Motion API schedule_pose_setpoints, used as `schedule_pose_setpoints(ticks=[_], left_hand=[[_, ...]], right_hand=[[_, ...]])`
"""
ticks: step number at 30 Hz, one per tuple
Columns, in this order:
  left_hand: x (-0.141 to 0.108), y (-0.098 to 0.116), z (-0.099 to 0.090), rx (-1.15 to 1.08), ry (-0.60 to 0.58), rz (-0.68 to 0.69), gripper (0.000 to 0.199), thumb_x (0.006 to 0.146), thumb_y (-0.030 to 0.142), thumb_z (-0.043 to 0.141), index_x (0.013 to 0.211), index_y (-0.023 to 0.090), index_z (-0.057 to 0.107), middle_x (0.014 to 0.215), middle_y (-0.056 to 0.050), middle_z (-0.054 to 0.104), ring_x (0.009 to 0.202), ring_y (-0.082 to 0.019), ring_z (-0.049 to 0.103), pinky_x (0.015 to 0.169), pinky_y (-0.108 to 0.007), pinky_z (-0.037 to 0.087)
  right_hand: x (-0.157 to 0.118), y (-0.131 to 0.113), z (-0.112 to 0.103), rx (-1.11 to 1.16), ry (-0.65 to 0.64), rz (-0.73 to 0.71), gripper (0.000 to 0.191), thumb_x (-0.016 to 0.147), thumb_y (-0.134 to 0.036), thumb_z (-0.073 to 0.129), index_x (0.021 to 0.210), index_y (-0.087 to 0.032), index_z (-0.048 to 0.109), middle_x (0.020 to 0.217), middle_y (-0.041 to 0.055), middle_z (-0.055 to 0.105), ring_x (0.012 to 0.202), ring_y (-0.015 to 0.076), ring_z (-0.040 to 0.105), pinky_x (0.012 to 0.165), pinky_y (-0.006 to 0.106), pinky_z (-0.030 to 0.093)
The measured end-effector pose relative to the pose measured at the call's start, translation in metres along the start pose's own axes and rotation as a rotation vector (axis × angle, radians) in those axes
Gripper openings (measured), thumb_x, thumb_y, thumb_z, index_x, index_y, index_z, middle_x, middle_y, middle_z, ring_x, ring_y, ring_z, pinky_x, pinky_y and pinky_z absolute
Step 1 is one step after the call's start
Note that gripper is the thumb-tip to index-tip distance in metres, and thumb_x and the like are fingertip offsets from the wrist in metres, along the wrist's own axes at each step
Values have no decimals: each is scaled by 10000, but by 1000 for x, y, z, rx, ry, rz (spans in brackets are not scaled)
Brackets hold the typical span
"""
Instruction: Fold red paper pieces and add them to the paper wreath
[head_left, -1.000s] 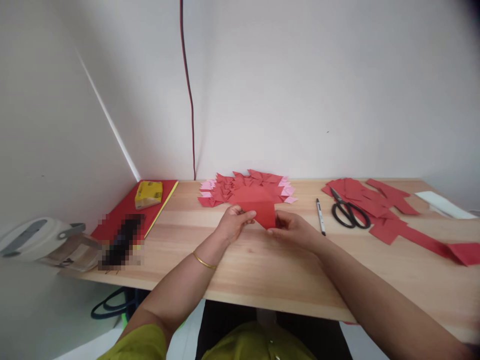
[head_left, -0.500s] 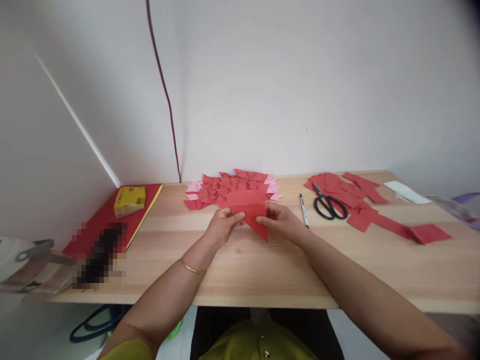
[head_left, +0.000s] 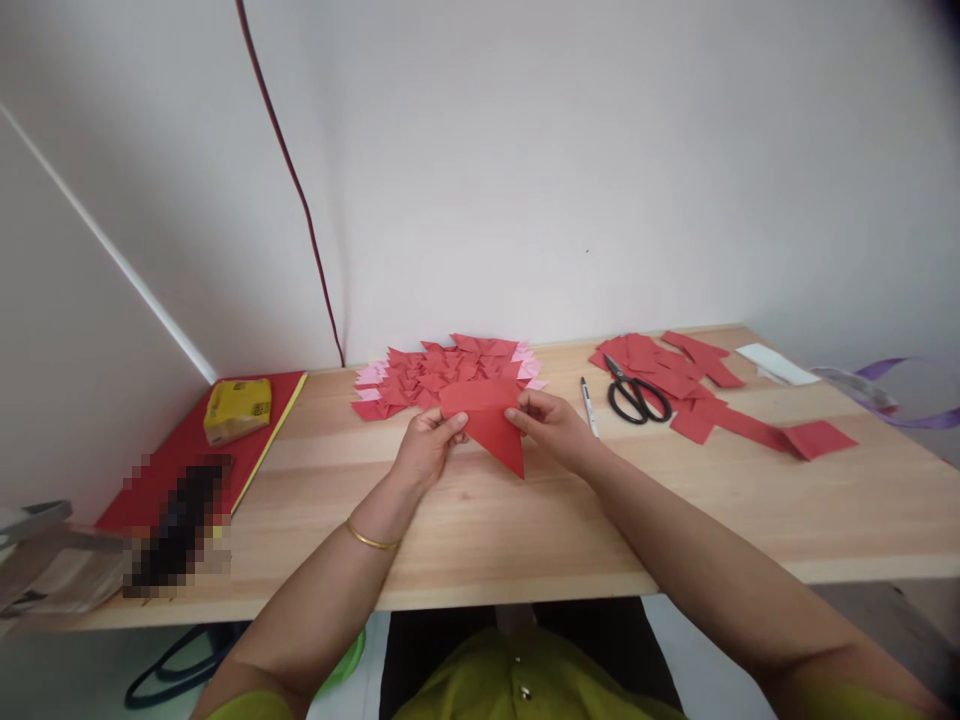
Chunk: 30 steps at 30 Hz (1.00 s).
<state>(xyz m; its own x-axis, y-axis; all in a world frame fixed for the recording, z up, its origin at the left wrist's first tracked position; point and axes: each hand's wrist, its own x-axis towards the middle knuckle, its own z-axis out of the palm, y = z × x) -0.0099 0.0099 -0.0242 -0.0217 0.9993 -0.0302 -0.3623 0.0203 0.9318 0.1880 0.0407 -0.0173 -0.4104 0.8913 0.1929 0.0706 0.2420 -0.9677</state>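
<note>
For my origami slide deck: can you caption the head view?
Both hands, left hand and right hand, hold a folded red paper above a wooden table, scissors nearby.

On the table, the folded pieces lie at the back, against the wall. Just before them the left hand and right hand hold a paper between them. Right of the right hand lies a pen, then scissors on a heap of scraps. Far left, a box rests on a sheet at the table's edge.
</note>
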Motion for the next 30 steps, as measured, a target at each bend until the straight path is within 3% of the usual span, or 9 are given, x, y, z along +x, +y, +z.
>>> schedule_pose_setpoints(ticks=[3,7,10,12,16,22,25,30], left_hand=[[0,1,-1,60,28,34,232,606,287,776,660,143,602,583,28,559,534,-74,473,592,-229,397],[-3,15,-5,350,8,226,176,668,274,725,707,155,601,685,7,587,636,-98,514,651,-241,411],[-9,36,-8,743,-70,443,77,735,229,653,746,167,610,729,-5,576,691,-116,517,650,-245,396],[-16,49,-9,972,-185,570,24,754,157,594,738,171,606,744,-13,578,721,-127,524,668,-253,400],[-37,56,-10,1358,-304,736,104,738,81,532,751,167,588,789,-43,584,772,-157,521,681,-275,404],[-70,16,-26,1701,-484,633,102,751,114,545,739,183,619,778,-60,590,779,-189,518,671,-301,412],[-79,4,-32,1700,-455,573,107,745,125,555,775,180,642,819,-70,599,824,-200,527,726,-316,437],[-91,1,-33,1591,-333,531,216,747,106,545,917,185,653,911,-72,625,887,-201,542,787,-337,444]], right_hand=[[1,0,-4,-29,28,-43,310,808,-436,578,665,-184,468,614,-35,426,581,99,387,544,235,327],[0,-7,-10,-174,52,-144,242,801,-365,600,672,-181,511,634,-21,471,581,105,408,551,244,335],[-4,-20,-13,-317,28,-264,115,804,-265,584,725,-186,561,678,1,544,626,125,475,602,258,384],[-7,-29,-14,-419,-1,-359,34,797,-184,557,773,-187,582,738,23,586,676,138,519,640,264,408],[-19,-32,-10,-680,-123,-510,159,743,-57,493,774,-181,587,818,59,620,760,165,554,702,284,408],[-49,-6,5,-888,-340,-461,184,778,-63,476,742,-176,617,817,62,639,762,161,573,737,287,379],[-59,-3,8,-900,-377,-395,175,816,-93,485,801,-177,639,864,74,651,830,179,583,755,293,391],[-65,-8,5,-863,-399,-392,155,856,-186,528,934,-193,663,1001,92,661,936,212,584,817,333,406]])
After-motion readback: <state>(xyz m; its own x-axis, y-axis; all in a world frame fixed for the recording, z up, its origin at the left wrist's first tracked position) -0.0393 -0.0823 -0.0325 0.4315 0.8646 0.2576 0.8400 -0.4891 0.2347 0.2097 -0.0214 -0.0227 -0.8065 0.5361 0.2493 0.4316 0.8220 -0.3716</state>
